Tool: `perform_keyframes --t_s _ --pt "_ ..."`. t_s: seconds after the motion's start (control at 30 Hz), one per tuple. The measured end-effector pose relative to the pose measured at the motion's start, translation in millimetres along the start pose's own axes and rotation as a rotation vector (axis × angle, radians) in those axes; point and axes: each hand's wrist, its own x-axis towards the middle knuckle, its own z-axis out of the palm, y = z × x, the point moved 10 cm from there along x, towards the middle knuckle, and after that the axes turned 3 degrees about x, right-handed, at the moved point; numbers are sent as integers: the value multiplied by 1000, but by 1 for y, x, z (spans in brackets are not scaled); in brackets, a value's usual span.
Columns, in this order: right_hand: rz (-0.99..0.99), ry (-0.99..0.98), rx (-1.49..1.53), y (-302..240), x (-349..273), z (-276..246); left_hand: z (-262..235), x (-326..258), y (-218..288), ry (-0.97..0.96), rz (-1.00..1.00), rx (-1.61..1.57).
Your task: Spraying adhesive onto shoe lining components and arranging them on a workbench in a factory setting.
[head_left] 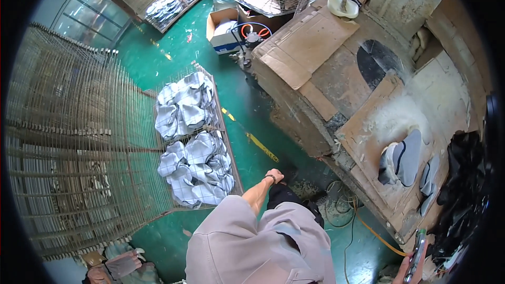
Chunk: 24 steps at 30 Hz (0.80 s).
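"What stands at the far left?"

"A tall wire rack (pixel 73 126), many shelves deep. Just right of it, left of centre, blue-grey fabric pieces (pixel 194 171) lie heaped on wire mesh, perhaps to let air reach them."

"And the middle?"

"Green floor (pixel 236 126) with a strip of yellow tape (pixel 262 147), which may mark a walkway. Below the tape, the wearer's left hand (pixel 274 174), a bracelet (pixel 270 178) at its wrist, is near the lap. Its fingers look curled, but I cannot tell whether they hold anything."

"What comes next, going right?"

"A worn workbench (pixel 297 126) slants from top centre to lower right. A flat cardboard sheet (pixel 315 47) covers part of its top, probably as protection. Further down, a curved grey piece (pixel 408 159) with a dark line lies amid white powder (pixel 392 118)."

"Where is the other hand?"

"At the lower right edge. The right hand (pixel 404 268) has its fingers closed round a slender silver tool (pixel 417 251), green end up, likely gripped from both sides for steadiness. Further right, crumpled black plastic (pixel 460 179) lies along the bench."
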Motion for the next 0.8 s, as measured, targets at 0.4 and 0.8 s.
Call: perform_keyframes --t_s 0.4,0.8 --pt "37 9 56 -37 2 1 6 46 -6 -223 -3 -454" --pt "73 -18 94 -56 -12 3 30 42 -11 -280 -89 -255"
